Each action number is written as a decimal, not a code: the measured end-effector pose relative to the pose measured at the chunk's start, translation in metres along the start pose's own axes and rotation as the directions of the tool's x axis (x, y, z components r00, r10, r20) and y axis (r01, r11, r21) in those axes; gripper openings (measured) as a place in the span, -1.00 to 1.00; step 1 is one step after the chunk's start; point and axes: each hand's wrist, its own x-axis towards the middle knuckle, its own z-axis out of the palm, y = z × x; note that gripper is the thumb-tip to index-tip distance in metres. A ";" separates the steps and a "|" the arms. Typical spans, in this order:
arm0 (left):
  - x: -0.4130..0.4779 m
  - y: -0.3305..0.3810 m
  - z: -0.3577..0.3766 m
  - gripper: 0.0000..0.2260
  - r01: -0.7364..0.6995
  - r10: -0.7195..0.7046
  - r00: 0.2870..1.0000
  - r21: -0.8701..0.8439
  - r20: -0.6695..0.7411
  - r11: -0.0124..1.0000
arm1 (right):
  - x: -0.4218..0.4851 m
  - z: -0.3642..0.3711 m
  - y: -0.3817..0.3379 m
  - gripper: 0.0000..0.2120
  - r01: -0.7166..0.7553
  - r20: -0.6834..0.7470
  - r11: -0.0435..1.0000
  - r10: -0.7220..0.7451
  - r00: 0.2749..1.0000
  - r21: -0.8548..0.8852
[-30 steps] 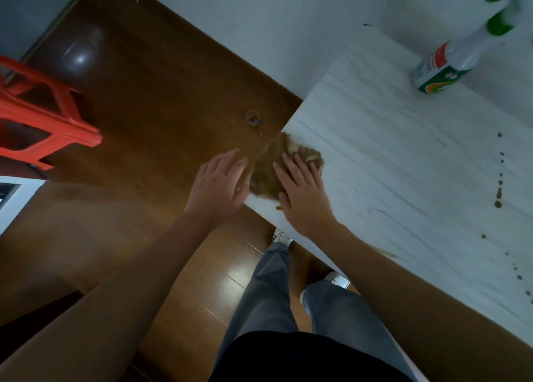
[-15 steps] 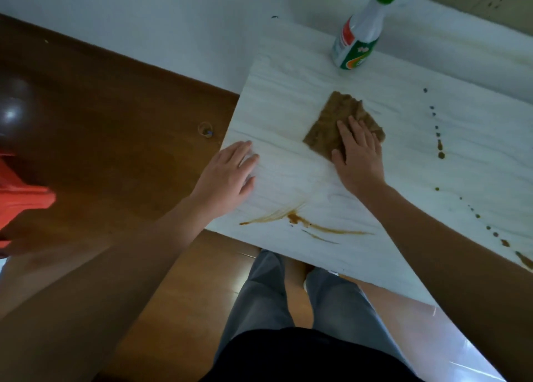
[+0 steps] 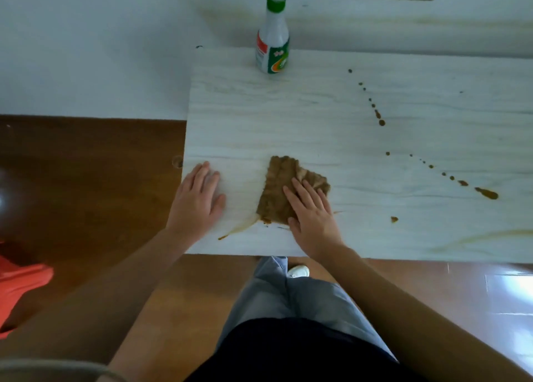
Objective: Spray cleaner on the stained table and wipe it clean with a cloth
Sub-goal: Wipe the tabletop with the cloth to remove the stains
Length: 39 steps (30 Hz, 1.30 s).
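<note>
Wiping partly done. Right hand [image 3: 313, 218] presses flat on cloth [image 3: 281, 190] near table [image 3: 288, 116] front edge; left hand [image 3: 196, 200] flat, released. Smear [image 3: 239, 229] and drips [image 3: 487, 193] remain. Spray bottle [image 3: 272, 45] stands at back.

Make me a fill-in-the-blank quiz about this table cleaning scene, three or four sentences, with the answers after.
1. The right hand presses flat on a ____ cloth.
2. The left hand rests on the table, holding ____.
3. The spray bottle stands ____ at the table's far edge.
4. A trail of stain drops lies to the cloth's ____.

Missing words: brown; nothing; upright; right.
</note>
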 end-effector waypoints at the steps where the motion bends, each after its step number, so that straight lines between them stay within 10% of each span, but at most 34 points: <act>1: 0.000 -0.001 -0.001 -0.46 -0.008 0.008 1.000 0.011 -0.002 1.000 | -0.008 0.001 0.005 -0.38 -0.009 0.001 1.000 0.009 1.000 0.007; 21: 0.000 -0.004 -0.003 -0.52 -0.036 0.036 0.999 -0.040 0.009 0.999 | -0.066 0.031 -0.013 -0.40 -0.373 -0.126 0.908 0.400 0.908 0.193; 29: 0.039 -0.064 -0.047 -0.44 -0.522 0.498 0.849 0.133 0.174 0.843 | -0.023 0.070 -0.138 -0.48 -0.398 -0.242 0.877 0.462 0.853 0.271; 39: 0.078 -0.104 -0.034 -0.42 -0.672 0.629 0.740 0.234 0.239 0.702 | -0.005 0.089 -0.164 -0.48 -0.280 -0.308 0.945 0.321 0.896 0.169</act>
